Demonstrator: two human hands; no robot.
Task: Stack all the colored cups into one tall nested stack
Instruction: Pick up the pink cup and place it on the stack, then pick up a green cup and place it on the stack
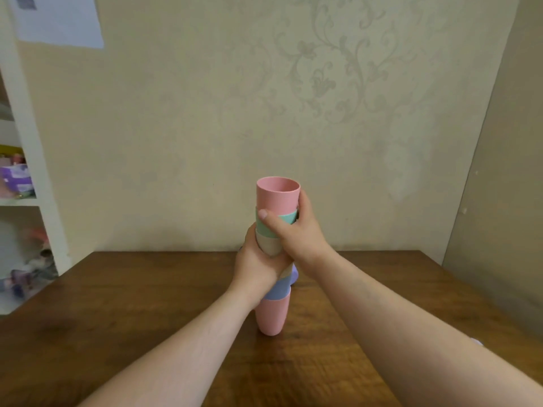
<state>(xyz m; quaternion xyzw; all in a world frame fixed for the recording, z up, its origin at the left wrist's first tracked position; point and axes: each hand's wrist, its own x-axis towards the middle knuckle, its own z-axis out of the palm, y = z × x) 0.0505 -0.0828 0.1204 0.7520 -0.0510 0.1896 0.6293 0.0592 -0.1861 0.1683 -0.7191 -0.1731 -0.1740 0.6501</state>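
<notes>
We've got one tall stack of cups [273, 254] standing upright mid-counter, base on the wood counter [147, 304], wall right behind. Top cup is pink [277, 193], mouth up, then a green band [286, 217], a cream one [269, 245], purple [277, 289] and a pink bottom cup [271, 315]. There's a small purple bit just behind the stack at its right side — can't tell if it's a loose cup or part of the stack.

Left hand [258, 262] wraps the mid section, grip pressed round the cream/purple area. Right hand [293, 230] wraps higher up, thumb across the front at the green band, fingers round the back — grip closed on the stack, approx at the pink/green seam.

Handling, our read: thin plastic cups, light, stiff enough not to dent, matte so not very slippery. The tall stack looks top-heavy w/ a narrow foot, so it'd tip easily if pushed sideways. Best hold is round the walls w/ both hands, one low, one high, as here — pressing straight down along the axis to seat them. Nested cups may jam if forced. Task looks near done, provided no loose cup is left.

Shelf w/ blurry items [17, 177] at far left, not involved.
</notes>
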